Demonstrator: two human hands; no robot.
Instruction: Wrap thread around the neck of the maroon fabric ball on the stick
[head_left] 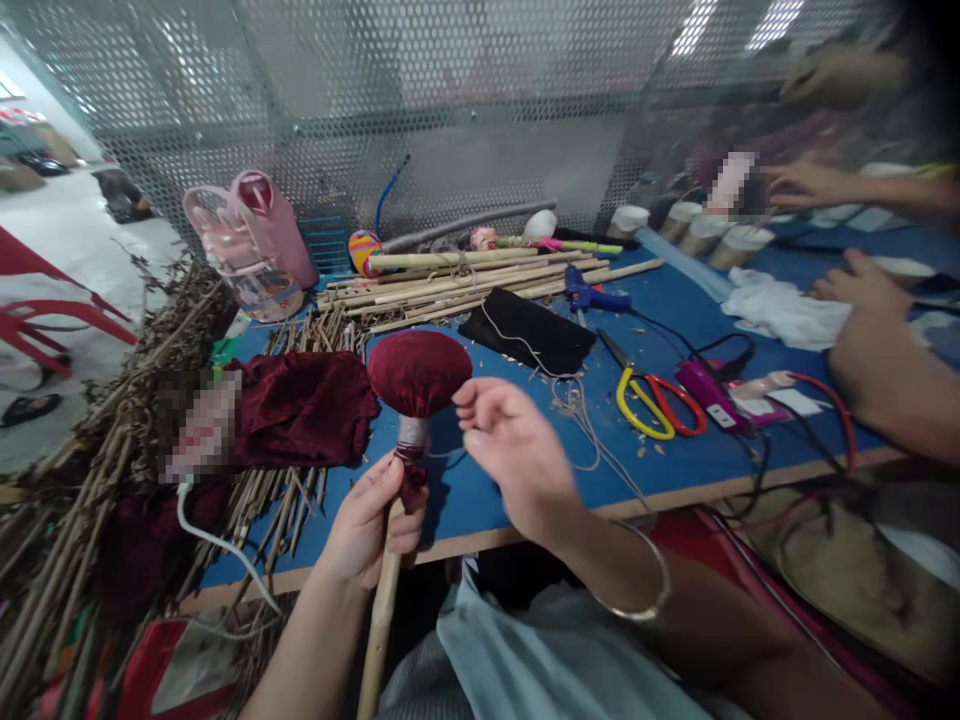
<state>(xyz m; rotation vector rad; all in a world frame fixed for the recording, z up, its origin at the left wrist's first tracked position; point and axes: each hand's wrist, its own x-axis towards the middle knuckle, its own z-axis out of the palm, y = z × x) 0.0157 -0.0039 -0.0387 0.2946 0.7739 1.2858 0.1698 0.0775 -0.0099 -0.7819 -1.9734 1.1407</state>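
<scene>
My left hand (pixel 375 525) is closed around a wooden stick (pixel 381 610) just below its padded head. The rounded head (pixel 420 370) is covered in dark red cloth, gathered at the neck. Grey cord (pixel 412 433) is wound round that neck, with dark red cloth bunched beneath. To the right of the head is my right hand (pixel 517 450), its fingers curled and pinched together. A thin grey strand leads from the neck toward this hand, and the fingers appear closed on it, though their contact is partly hidden. Loose cord (pixel 585 420) lies on the table behind my right hand.
On the blue table (pixel 480 500) lie dark red cloth (pixel 300 410), black cloth (pixel 529 330), scissors (pixel 652 400), a blue glue gun (pixel 596 295) and wooden sticks (pixel 465 285). Dry stalks (pixel 75 520) pile up at left. A co-worker's hands (pixel 862 285) are at right.
</scene>
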